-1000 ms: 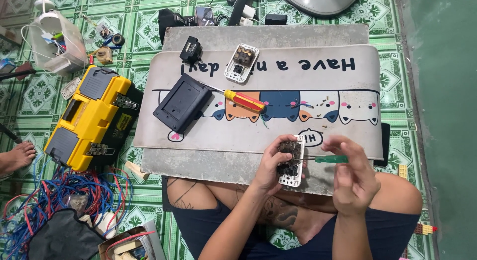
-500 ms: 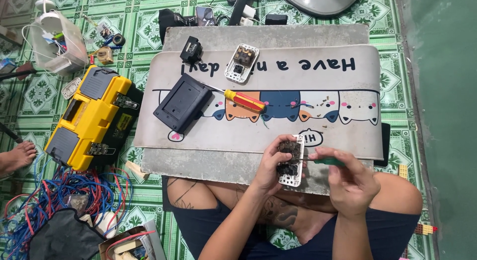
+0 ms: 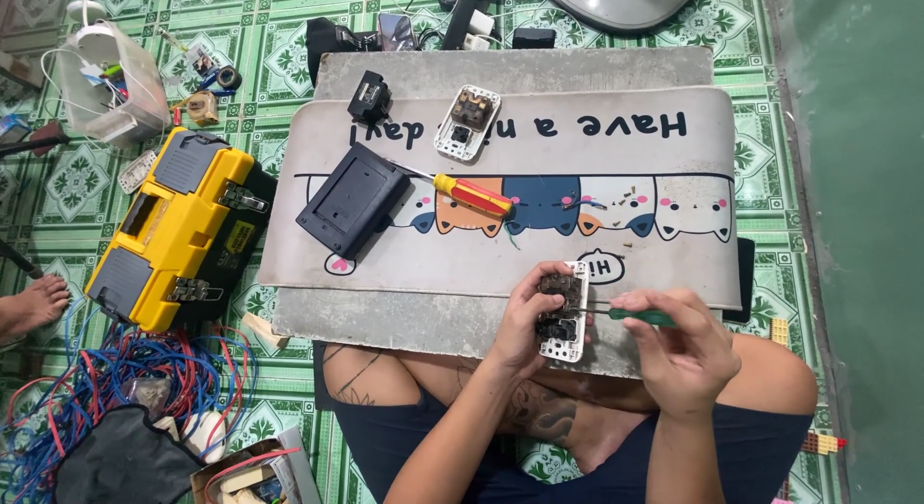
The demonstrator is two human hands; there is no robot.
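A: What do the hands have?

B: The left hand (image 3: 527, 316) grips a white socket module (image 3: 565, 312) at the near edge of the grey board (image 3: 616, 66), fingers curled around its left side and thumb pressed on its face, with the dark inner parts turned up. The right hand (image 3: 680, 355) pinches a green-handled screwdriver (image 3: 643, 316) between thumb and fingertips, the rest of the fingers folded in; its thin shaft lies level and its tip touches the module's right side.

A: And what is on the board?

B: A pale mat with cartoon cats (image 3: 577, 201) covers most of it. On the mat, a red-and-yellow screwdriver (image 3: 471, 194) lies near the middle, just beside a black rectangular cover (image 3: 353, 200) towards the left edge. A second white socket module (image 3: 467, 123) and a small black block (image 3: 367, 97) sit near the far edge.

A: Anything off the board?

B: A yellow toolbox (image 3: 173, 225) stands on the green tiled floor beside the left edge, with a tangle of blue and red wires (image 3: 106, 379) nearer the person, and another person's bare foot (image 3: 29, 307) at the frame's left border
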